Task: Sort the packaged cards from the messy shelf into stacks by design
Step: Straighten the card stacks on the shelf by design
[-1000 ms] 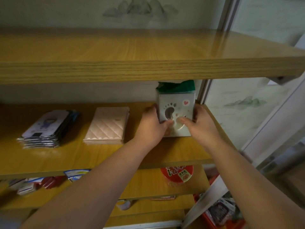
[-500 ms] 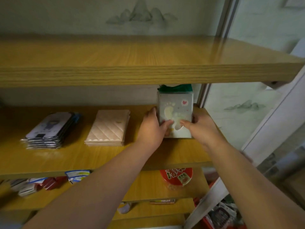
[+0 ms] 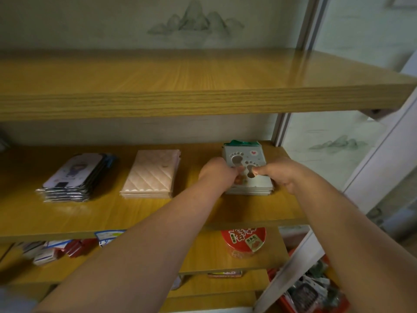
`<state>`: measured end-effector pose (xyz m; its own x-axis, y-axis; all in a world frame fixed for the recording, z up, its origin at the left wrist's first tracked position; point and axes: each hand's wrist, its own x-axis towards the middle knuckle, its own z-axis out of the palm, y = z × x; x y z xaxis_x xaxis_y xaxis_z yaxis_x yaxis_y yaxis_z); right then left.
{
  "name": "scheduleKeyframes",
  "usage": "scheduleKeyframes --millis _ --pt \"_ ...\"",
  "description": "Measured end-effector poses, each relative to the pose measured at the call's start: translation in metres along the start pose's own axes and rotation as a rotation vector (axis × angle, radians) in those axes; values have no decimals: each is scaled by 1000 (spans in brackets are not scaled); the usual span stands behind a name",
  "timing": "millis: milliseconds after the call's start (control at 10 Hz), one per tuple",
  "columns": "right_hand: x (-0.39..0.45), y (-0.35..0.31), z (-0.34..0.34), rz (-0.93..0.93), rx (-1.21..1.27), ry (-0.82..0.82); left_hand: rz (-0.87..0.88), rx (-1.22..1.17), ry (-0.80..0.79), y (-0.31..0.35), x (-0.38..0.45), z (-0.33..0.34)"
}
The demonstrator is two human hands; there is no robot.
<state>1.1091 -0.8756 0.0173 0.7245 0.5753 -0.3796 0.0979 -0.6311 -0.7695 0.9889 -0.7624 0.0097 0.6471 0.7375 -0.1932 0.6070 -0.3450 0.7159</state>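
grey footprint cards (image 3: 252, 163), pink quilted cards (image 3: 151, 173).

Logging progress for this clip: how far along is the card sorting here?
Done: two stacks lie on the middle shelf, the dark-edged stack and the pink quilted stack. In hand: left hand and right hand grip the footprint stack. Left: loose packets on the shelf below.

Card stacks (image 3: 247, 175) – three; hands (image 3: 217, 175) – two; shelves (image 3: 203, 105) – four.
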Motion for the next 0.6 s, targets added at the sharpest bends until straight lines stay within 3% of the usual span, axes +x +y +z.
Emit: scheduleKeyframes --millis 300,400,600 --pt "-7 0 7 -46 -69 101 14 73 12 2 -4 2" --pt "-12 0 15 -65 -187 210 16 33 34 1 -9 0" --pt "-18 -2 37 -216 -518 391 188 135 149 -24 -27 -21"
